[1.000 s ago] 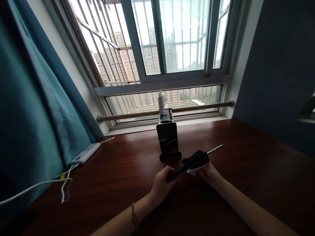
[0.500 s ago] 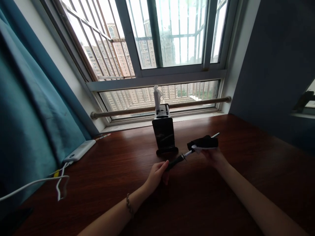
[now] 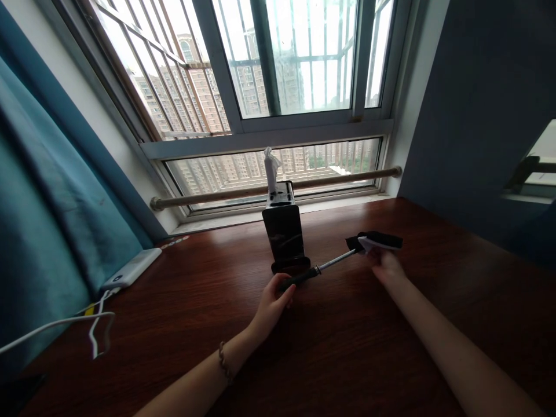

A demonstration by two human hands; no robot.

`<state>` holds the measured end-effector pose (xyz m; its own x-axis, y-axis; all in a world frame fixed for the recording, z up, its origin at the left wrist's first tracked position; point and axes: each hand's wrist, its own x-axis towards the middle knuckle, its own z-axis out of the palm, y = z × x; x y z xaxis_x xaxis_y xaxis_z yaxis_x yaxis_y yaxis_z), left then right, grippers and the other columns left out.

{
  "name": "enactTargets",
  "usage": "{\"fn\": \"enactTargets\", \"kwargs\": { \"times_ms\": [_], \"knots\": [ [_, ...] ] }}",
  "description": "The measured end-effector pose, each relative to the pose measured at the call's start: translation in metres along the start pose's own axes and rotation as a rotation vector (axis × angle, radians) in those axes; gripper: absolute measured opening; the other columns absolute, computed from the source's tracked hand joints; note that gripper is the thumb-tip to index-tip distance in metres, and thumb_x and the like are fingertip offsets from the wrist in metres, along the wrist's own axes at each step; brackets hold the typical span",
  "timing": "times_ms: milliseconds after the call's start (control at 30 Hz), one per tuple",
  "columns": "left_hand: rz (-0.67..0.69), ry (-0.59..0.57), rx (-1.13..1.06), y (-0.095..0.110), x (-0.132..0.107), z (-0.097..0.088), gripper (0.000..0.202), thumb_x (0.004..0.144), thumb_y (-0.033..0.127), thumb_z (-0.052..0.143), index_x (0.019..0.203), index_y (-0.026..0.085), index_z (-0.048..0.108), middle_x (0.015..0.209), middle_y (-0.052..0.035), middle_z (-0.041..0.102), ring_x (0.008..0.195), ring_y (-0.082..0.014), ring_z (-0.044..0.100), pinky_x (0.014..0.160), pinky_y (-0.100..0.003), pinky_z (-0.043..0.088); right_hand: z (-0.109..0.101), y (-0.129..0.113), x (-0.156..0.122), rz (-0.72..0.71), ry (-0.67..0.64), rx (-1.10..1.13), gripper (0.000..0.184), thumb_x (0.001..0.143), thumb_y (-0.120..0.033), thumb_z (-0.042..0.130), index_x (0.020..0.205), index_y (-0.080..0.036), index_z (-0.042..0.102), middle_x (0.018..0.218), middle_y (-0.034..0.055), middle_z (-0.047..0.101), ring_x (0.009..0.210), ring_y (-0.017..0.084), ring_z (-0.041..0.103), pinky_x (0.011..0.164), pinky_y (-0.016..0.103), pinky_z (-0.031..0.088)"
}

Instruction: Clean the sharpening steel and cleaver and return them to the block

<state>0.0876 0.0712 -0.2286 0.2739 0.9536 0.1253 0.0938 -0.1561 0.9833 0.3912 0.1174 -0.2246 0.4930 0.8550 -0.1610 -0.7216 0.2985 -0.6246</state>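
Note:
My left hand (image 3: 274, 298) is closed around the black handle of a slim, miniature-sword-like tool (image 3: 336, 260). It has a small guard and a thin silver blade that points away to the right. My right hand (image 3: 386, 265) grips a black cloth (image 3: 382, 238) with a white underside, folded around the blade's far end. That cloth hides the tip. Both hands are raised over the brown wooden table (image 3: 208, 289).
Behind my left hand stands a black phone stand (image 3: 284, 234), with a dark box holding a white tissue (image 3: 271, 171) at its back. A white power strip (image 3: 132, 269) with a cable (image 3: 56, 330) lies by the blue curtain (image 3: 73, 174). A barred window and pipe (image 3: 226, 197) are beyond.
My right hand and the cloth have moved right along the blade toward its end, baring more of the metal. The tip that stuck out past the cloth is now covered.

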Motion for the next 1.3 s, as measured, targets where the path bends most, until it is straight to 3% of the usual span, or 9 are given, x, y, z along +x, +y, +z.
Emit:
{"fn": "enactTargets", "kwargs": {
  "times_ms": [100, 233, 467, 600, 800, 1000, 1167, 1300],
  "knots": [
    [0.018, 0.013, 0.023, 0.0021, -0.0014, 0.0002, 0.034, 0.079, 0.041, 0.060, 0.098, 0.015, 0.048, 0.063, 0.0043, 0.051, 0.053, -0.0084, 0.047, 0.051, -0.021, 0.039, -0.0041, -0.0005, 0.0058, -0.015, 0.052, 0.021, 0.023, 0.057, 0.001, 0.065, 0.072, -0.017, 0.063, 0.070, -0.0005, 0.067, 0.064, 0.013, 0.064, 0.051, 0.016, 0.054],
    [0.011, -0.014, 0.036, -0.0002, -0.0002, -0.0013, 0.031, 0.082, 0.045, 0.054, 0.084, 0.014, 0.052, 0.055, 0.0043, 0.048, 0.048, -0.0077, 0.045, 0.050, -0.021, 0.035, -0.0045, -0.0028, 0.0066, -0.026, 0.080, 0.041, 0.020, 0.059, -0.001, 0.062, 0.069, -0.017, 0.061, 0.066, -0.0017, 0.065, 0.061, 0.013, 0.063, 0.049, 0.016, 0.053],
    [-0.167, 0.026, -0.099, -0.0054, 0.0034, -0.0032, 0.052, 0.080, 0.062, 0.045, 0.064, 0.013, 0.051, 0.041, 0.0029, 0.043, 0.032, -0.0077, 0.038, 0.034, -0.020, 0.023, -0.0045, -0.0037, 0.0050, -0.038, 0.074, 0.061, 0.018, 0.060, -0.003, 0.063, 0.071, -0.017, 0.061, 0.067, -0.0024, 0.065, 0.060, 0.011, 0.061, 0.049, 0.015, 0.051],
    [-0.218, 0.027, -0.185, -0.0063, 0.0035, -0.0035, 0.057, 0.080, 0.063, 0.043, 0.053, 0.013, 0.049, 0.038, 0.0005, 0.043, 0.028, -0.0079, 0.037, 0.030, -0.021, 0.020, -0.0053, -0.0023, 0.0055, -0.046, 0.079, 0.056, 0.020, 0.058, -0.002, 0.064, 0.069, -0.018, 0.060, 0.063, -0.0037, 0.063, 0.057, 0.011, 0.061, 0.045, 0.015, 0.049],
    [-0.176, 0.065, -0.213, -0.0062, 0.0054, -0.0039, 0.040, 0.074, 0.051, 0.061, 0.074, 0.012, 0.055, 0.053, 0.0014, 0.054, 0.040, -0.0077, 0.048, 0.040, -0.019, 0.035, -0.0043, -0.0030, 0.0049, -0.052, 0.072, 0.058, 0.021, 0.057, -0.002, 0.065, 0.070, -0.019, 0.060, 0.066, -0.0032, 0.064, 0.061, 0.013, 0.062, 0.048, 0.017, 0.052],
    [-0.115, 0.121, -0.158, -0.0049, 0.0060, -0.0056, 0.041, 0.068, 0.040, 0.070, 0.097, 0.013, 0.058, 0.074, -0.0025, 0.063, 0.062, -0.0124, 0.059, 0.054, -0.021, 0.046, -0.0042, -0.0006, 0.0048, -0.032, 0.071, 0.067, 0.021, 0.060, -0.003, 0.066, 0.073, -0.018, 0.062, 0.069, -0.0025, 0.066, 0.062, 0.013, 0.063, 0.050, 0.018, 0.053],
    [-0.117, 0.121, -0.161, -0.0070, 0.0059, -0.0060, 0.043, 0.067, 0.035, 0.073, 0.101, 0.012, 0.057, 0.083, -0.0045, 0.065, 0.071, -0.0144, 0.063, 0.068, -0.025, 0.051, -0.0032, 0.0004, 0.0038, -0.036, 0.026, 0.064, 0.023, 0.059, -0.003, 0.069, 0.076, -0.017, 0.063, 0.073, -0.0015, 0.067, 0.067, 0.013, 0.063, 0.055, 0.018, 0.054],
    [-0.160, 0.105, -0.206, -0.0070, 0.0056, -0.0061, 0.039, 0.073, 0.042, 0.066, 0.093, 0.010, 0.056, 0.071, -0.0038, 0.065, 0.058, -0.0132, 0.062, 0.057, -0.023, 0.050, -0.0019, 0.0018, -0.0008, -0.032, -0.045, 0.068, 0.027, 0.054, -0.003, 0.073, 0.075, -0.017, 0.063, 0.074, -0.0017, 0.067, 0.070, 0.013, 0.063, 0.058, 0.017, 0.053]
  ]
}}
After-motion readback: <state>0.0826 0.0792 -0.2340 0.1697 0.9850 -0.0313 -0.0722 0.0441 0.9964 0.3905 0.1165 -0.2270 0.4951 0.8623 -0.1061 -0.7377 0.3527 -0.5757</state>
